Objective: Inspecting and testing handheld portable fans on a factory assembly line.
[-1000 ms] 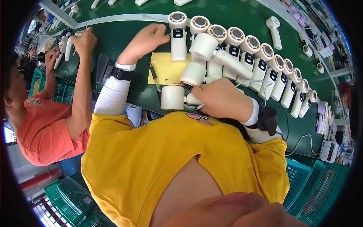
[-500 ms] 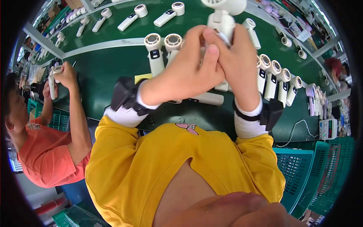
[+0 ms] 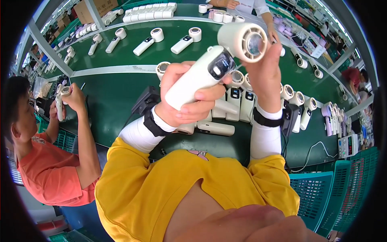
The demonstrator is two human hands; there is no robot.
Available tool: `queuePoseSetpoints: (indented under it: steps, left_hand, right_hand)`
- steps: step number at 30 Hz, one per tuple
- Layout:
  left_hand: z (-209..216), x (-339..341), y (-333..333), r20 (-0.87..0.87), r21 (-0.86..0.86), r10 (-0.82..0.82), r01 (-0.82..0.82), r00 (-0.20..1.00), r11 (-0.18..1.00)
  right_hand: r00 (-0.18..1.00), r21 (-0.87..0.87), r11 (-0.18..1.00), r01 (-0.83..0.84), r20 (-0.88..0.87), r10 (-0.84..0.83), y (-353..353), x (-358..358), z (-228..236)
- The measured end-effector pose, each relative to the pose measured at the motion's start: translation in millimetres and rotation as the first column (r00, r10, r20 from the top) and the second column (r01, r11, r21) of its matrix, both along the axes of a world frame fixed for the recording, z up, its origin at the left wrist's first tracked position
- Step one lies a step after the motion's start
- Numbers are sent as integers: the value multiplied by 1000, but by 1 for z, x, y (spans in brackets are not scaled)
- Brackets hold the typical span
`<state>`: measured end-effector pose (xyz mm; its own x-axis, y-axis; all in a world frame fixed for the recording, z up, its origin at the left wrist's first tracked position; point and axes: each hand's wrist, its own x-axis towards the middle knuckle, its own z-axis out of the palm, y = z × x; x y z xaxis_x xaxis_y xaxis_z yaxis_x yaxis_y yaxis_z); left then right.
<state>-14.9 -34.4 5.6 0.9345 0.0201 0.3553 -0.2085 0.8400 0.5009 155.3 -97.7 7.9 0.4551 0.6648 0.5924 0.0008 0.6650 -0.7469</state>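
Observation:
A white handheld fan [image 3: 187, 90] is raised over the table, tilted, its round grilled head [image 3: 254, 42] at the upper right. My left hand [image 3: 177, 109] is closed around its handle. A dark glossy display panel [image 3: 221, 66] on the handle faces me, with a clear, shiny edge beside it. My right hand [image 3: 264, 78] is up against the fan head, palm toward me and thumb raised beside it. The head hides its other fingers. Behind and below my hands, several similar fans [image 3: 234, 105] lie on the green table [image 3: 113, 97].
More white fans [image 3: 187, 40] lie on the far strip of the table. At right are lilac fans [image 3: 328, 117], a small meter box [image 3: 348, 146] and a white cable [image 3: 310, 153]. Teal baskets [image 3: 312, 189] stand lower right. A co-worker [image 3: 56, 161] at left handles another fan.
The fan has come down and turned, so its display now faces me. My hands, close together before, have moved apart: left on the handle, right by the head.

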Motion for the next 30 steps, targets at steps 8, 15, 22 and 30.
queuePoseSetpoints:
  steps: [8,15,22,30]
  left_hand:
    - [-8,6,-9,-295,355,297,-184,908,916]
    - [-20,6,-10,693,715,572,-525,439,-463]
    - [-10,6,2,864,457,112,-675,490,-579]
    - [-45,21,-16,406,845,579,-532,707,57]
  right_hand:
    - [973,1,985,172,154,-170,-14,-5,13]
    - [801,222,850,477,287,-525,-22,-7,7]
    - [905,-192,944,-269,-385,180,-35,-31,18]
    - [800,222,900,376,413,-436,-36,-15,14]
